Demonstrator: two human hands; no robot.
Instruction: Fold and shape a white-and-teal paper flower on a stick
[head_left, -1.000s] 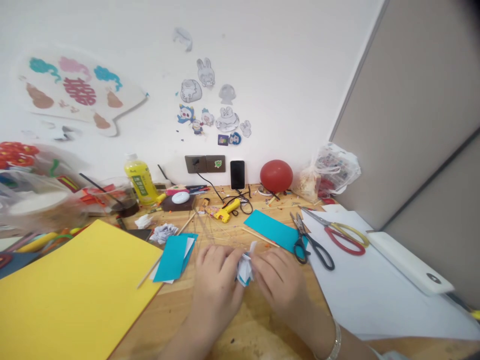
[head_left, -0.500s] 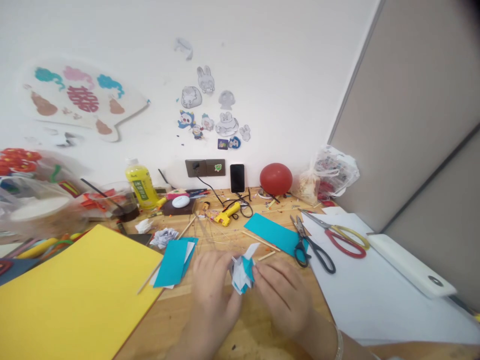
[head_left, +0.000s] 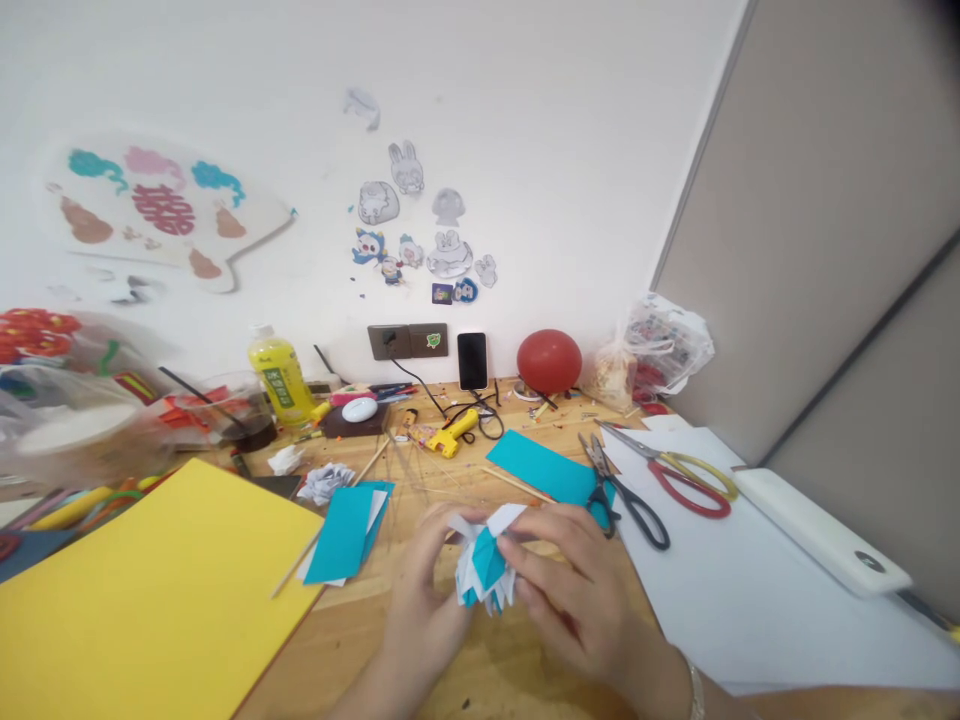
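Note:
Between my two hands is a folded paper flower (head_left: 489, 562) in white and turquoise, with pointed petals and white strips sticking up at its top. My left hand (head_left: 431, 590) grips it from the left, the fingers curled behind it and partly hidden. On the other side, my right hand (head_left: 581, 580) pinches a petal near the top with thumb and fingers. Left of my hands lies a small stack of turquoise and white paper (head_left: 343, 535). A wooden stick (head_left: 521, 487) rests just beyond my right hand.
Black-handled scissors (head_left: 626, 495) lie over a turquoise sheet (head_left: 544, 465); red-and-yellow-handled scissors (head_left: 686, 480) rest on white paper (head_left: 757, 590). A large yellow sheet (head_left: 157, 590) covers the left. Behind are a yellow glue gun (head_left: 454, 433), a red balloon (head_left: 550, 361), a phone (head_left: 472, 361) and a bottle (head_left: 281, 380).
The paper flower has turned, so a turquoise petal now faces me and more of its points show. My right hand's fingers have shifted up and over its top.

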